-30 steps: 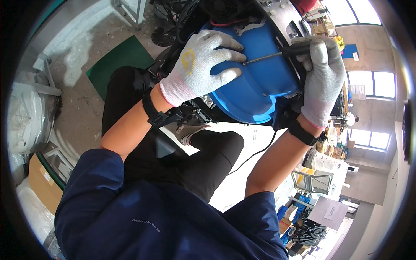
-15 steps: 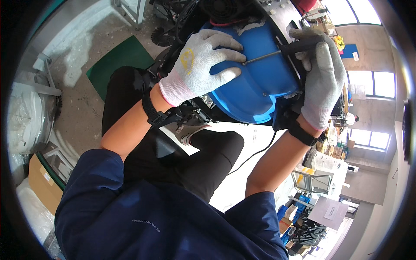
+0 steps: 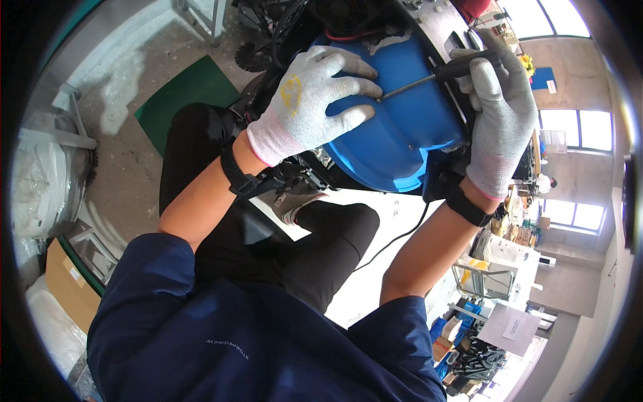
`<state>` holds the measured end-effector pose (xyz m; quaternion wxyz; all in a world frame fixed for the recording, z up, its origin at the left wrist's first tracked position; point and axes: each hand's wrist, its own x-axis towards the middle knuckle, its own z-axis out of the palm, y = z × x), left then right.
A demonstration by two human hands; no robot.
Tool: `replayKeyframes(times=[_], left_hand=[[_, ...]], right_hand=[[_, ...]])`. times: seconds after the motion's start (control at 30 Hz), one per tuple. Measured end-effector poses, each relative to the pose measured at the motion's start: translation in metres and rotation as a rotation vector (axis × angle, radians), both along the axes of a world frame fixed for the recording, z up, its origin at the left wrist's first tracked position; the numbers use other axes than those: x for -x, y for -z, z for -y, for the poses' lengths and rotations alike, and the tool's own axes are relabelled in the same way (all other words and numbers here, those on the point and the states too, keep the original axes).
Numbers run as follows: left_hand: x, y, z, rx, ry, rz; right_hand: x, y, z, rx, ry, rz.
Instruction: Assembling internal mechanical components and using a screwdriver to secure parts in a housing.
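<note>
In a pale grey knit glove, my left hand lies over a blue plastic cover, fingers apart and fingertips by the screwdriver's tip. My right hand, gloved the same way, has its fingers round the black handle of a screwdriver. The thin metal shaft slants down leftward to the cover, its tip beside my left fingertips. Whether the tip sits in a screw is hidden by its small size. A small screw or hole shows lower on the cover. Black machine parts surround the cover.
A black cable hangs below the machine beside my right forearm. A green mat lies on the floor at left. Cardboard and plastic-wrapped goods stand at the far left. A metal-framed cart stands at right.
My right fingers have shifted their grip round the screwdriver handle, the index finger rising away from it. My left hand and the cover stay nearly where they were.
</note>
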<state>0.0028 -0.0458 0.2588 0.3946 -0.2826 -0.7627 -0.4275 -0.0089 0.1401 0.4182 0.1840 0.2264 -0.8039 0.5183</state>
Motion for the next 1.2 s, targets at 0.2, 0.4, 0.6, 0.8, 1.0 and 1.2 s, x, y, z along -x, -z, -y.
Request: replayKeyframes(times=[0.2, 0.4, 0.6, 0.8, 1.0, 1.2], left_hand=[[0.0, 0.001, 0.001, -0.018, -0.001, -0.018], [0.001, 0.003, 0.0, -0.02, -0.009, -0.024], [0.002, 0.003, -0.001, -0.022, -0.015, -0.036], [0.001, 0.003, -0.002, -0.035, -0.01, -0.036], [0.001, 0.003, 0.0, -0.034, 0.001, -0.048], [0.001, 0.003, -0.001, -0.035, 0.002, -0.027]], right_hand=[[-0.005, -0.003, 0.007, -0.137, 0.018, 0.007], [0.006, -0.005, -0.014, -0.014, -0.155, 0.041], [0.0, 0.003, -0.009, -0.018, 0.048, 0.041], [0.0, 0.001, -0.009, -0.028, 0.055, 0.053], [0.0, 0.003, -0.004, -0.023, 0.032, 0.012], [-0.002, -0.003, 0.002, -0.119, -0.067, -0.016]])
